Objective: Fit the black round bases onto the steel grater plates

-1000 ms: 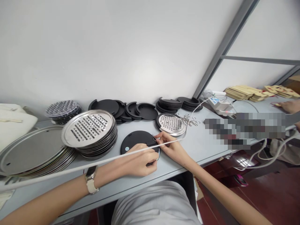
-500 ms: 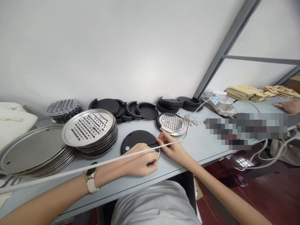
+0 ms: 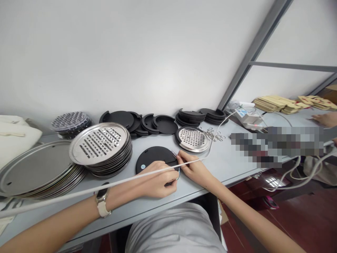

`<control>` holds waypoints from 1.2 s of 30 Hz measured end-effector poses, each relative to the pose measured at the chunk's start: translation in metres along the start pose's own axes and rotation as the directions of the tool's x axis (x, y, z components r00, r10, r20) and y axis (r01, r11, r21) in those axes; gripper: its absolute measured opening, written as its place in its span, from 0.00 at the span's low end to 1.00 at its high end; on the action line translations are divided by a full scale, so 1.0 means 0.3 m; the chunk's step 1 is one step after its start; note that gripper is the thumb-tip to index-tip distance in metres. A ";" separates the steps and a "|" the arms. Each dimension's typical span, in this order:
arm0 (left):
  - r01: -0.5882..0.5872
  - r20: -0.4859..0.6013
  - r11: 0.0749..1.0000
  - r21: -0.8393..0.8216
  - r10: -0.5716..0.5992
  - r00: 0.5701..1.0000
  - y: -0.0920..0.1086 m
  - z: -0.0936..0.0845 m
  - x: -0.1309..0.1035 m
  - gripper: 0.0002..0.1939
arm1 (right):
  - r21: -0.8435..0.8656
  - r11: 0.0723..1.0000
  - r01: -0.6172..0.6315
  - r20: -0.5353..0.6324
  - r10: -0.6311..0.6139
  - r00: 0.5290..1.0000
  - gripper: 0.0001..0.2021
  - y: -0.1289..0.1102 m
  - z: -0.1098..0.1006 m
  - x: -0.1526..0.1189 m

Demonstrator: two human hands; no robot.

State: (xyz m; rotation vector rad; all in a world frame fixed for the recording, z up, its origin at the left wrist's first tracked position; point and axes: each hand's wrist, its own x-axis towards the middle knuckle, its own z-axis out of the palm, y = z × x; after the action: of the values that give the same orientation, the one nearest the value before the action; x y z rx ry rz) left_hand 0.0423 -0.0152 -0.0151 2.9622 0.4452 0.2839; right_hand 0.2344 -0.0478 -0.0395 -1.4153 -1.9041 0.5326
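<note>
A black round case (image 3: 155,154) lies face down on the grey table, with a small pale blue sticker and a slot in its back. Across its near right part, my left hand (image 3: 160,179) is closed with curled fingers against the rim; its fingertips are mostly hidden. At the right edge of the case, my right hand (image 3: 193,170) pinches a small metal wire hook (image 3: 175,155), partly hidden by the fingers. Just behind lies a round perforated metal grater plate (image 3: 193,138) in a black holder. Loose metal hooks (image 3: 214,134) are scattered beside it.
A stack of slotted grater plates (image 3: 101,144) and larger round metal plates (image 3: 34,168) stand left. Black round holders (image 3: 165,124) line the wall. A white cable (image 3: 113,184) crosses in front of my hands. Another person's hand (image 3: 326,119) is far right, near wooden pieces (image 3: 271,103).
My right hand has shifted very slightly at the edge of the case. My left hand stays in place. The other person's hand at far right has moved a little.
</note>
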 end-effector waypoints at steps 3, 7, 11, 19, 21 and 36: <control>-0.001 0.005 1.000 0.011 0.001 1.000 0.002 -0.002 -0.001 0.09 | 0.007 1.000 0.005 -0.002 -0.005 1.000 0.13 0.000 0.001 0.001; -0.005 -0.009 0.995 0.099 0.006 1.000 0.013 -0.011 -0.004 0.07 | -0.006 1.000 -0.001 -0.005 0.001 1.000 0.12 0.003 0.002 0.000; 0.043 -0.064 0.977 0.210 -0.031 0.997 0.040 -0.038 0.000 0.10 | -0.003 1.000 0.007 -0.001 -0.007 1.000 0.12 0.006 0.004 -0.001; 0.299 -0.092 0.934 0.197 -0.286 0.954 0.051 -0.049 -0.002 0.42 | -0.020 1.000 0.018 -0.017 -0.018 1.000 0.12 0.009 0.006 -0.003; 0.310 -0.053 0.934 0.179 -0.306 0.951 0.042 -0.048 -0.014 0.48 | -0.025 0.999 0.024 -0.014 -0.024 1.000 0.12 0.009 0.005 -0.002; 0.360 -0.008 0.911 0.201 -0.366 0.931 0.054 0.026 -0.032 0.43 | -0.264 0.964 0.019 0.011 -0.017 1.000 0.11 0.009 0.012 -0.005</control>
State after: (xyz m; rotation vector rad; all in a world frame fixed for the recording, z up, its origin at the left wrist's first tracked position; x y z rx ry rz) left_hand 0.0394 -0.0344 -0.0217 2.9818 1.0619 0.1592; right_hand 0.2338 -0.0482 -0.0442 -1.5618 -2.0512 0.2823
